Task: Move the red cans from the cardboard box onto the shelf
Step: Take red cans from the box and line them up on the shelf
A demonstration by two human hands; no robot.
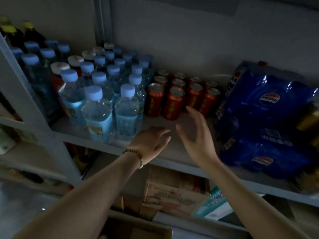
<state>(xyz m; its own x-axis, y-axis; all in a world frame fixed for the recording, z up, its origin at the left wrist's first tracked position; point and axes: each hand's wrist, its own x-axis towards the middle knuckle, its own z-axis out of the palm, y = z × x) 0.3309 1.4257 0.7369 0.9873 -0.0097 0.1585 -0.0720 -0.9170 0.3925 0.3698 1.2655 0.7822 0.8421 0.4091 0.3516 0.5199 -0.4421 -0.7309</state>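
Observation:
Several red cans (174, 104) with gold lettering stand in rows on the grey shelf (160, 123), between the water bottles and the blue packs. My left hand (151, 140) hovers over the shelf's front edge, its fingers loosely curled and holding nothing. Just in front of the front row of cans, my right hand (195, 131) is spread with straight fingers and also holds nothing. A corner of the cardboard box (141, 228) shows at the bottom of the view, below my arms; its inside is hidden.
Several blue-capped water bottles (101, 109) crowd the shelf's left part. Blue Pepsi packs (265, 121) lie at the right. Printed cartons (174, 197) sit on the lower level. A grey upright post (34, 107) stands at the left.

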